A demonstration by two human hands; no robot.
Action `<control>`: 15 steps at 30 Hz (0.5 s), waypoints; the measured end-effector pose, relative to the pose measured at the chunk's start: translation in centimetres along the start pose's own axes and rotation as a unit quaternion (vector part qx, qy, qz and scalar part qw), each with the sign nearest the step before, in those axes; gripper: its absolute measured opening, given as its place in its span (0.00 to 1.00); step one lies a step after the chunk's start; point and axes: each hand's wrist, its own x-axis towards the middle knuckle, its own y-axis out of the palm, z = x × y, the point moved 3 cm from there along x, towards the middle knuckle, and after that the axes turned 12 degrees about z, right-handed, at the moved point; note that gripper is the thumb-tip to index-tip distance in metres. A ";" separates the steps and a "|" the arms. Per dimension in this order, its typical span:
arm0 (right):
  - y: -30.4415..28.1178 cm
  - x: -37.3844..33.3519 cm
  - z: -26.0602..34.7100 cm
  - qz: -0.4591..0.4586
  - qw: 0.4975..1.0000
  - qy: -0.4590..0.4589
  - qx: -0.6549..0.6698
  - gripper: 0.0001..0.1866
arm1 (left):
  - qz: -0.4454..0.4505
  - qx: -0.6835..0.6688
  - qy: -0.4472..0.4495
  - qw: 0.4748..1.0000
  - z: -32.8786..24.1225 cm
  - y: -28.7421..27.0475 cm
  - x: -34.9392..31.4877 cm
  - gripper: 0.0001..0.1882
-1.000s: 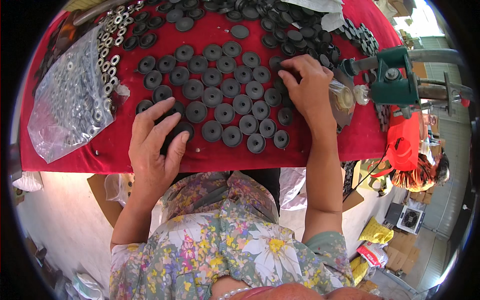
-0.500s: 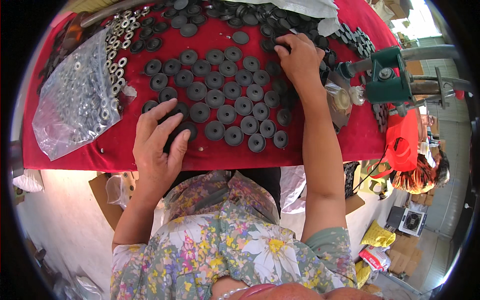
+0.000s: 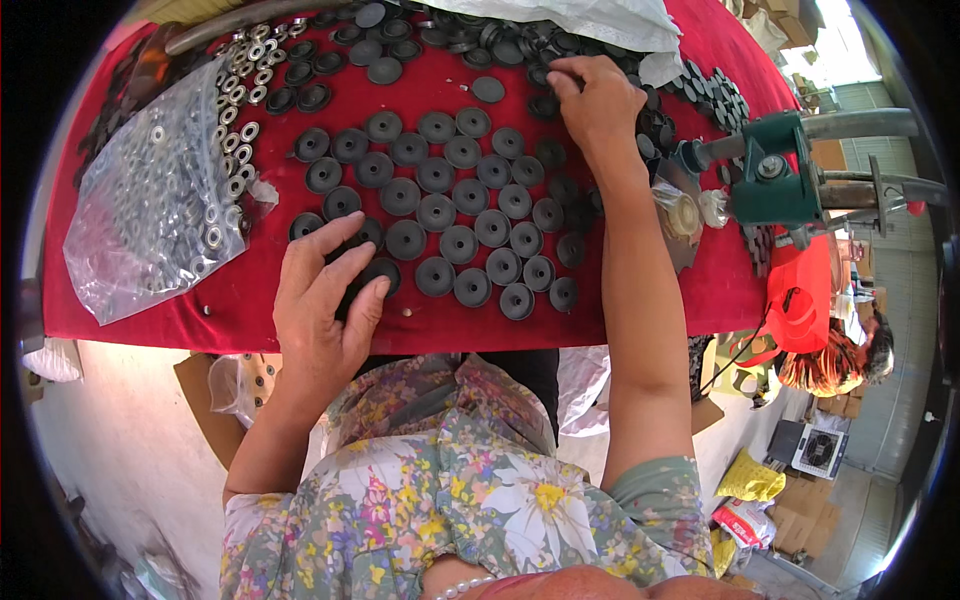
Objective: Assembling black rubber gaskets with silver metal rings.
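Many black round caps (image 3: 436, 212), each with a small hole at its centre, lie in loose rows on a red cloth (image 3: 250, 318). My left hand (image 3: 325, 285) rests at the near left end of these rows. Its fingers are apart and curve over a few caps, partly hiding them. Farther off to the right, my right hand (image 3: 600, 105) reaches to a heap of black round pieces (image 3: 510, 48). Its fingers are bent inward with the tips close to the pieces; what they grip, if anything, cannot be made out.
A clear plastic bag (image 3: 150, 200) of metal ring bearings lies at the left, beside loose bearings (image 3: 240, 150). A green metal clamp (image 3: 775, 170) with pipes stands at the right edge. White sheeting (image 3: 590, 20) covers part of the far heap. A red bag (image 3: 800, 290) hangs at the right.
The table and the caps sit slightly lower in the picture. My right hand has shifted a little, still at the heap; my left hand stays beside the near left caps.
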 end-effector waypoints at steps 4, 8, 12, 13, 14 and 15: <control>0.6 2.2 -0.7 0.006 0.997 0.031 -0.068 0.08 | -0.001 -0.014 0.001 1.000 0.1 0.3 0.0 0.15; 0.4 2.6 -0.5 0.066 0.985 0.033 -0.154 0.08 | 0.002 -0.012 -0.004 1.000 0.0 0.1 0.0 0.14; 0.2 2.5 -1.5 0.106 0.986 0.067 -0.111 0.07 | 0.003 -0.015 -0.002 1.000 -0.1 0.0 0.1 0.14; -0.1 2.4 -1.5 0.055 0.993 0.040 -0.099 0.07 | 0.001 -0.022 -0.004 1.000 -0.1 0.1 0.1 0.14; -0.3 2.3 -1.4 0.003 0.996 0.013 -0.088 0.07 | -0.001 -0.030 -0.006 1.000 0.0 0.1 0.2 0.15; -0.5 1.7 -1.7 0.004 0.996 0.015 -0.087 0.07 | 0.002 -0.030 -0.006 1.000 0.0 0.1 0.3 0.15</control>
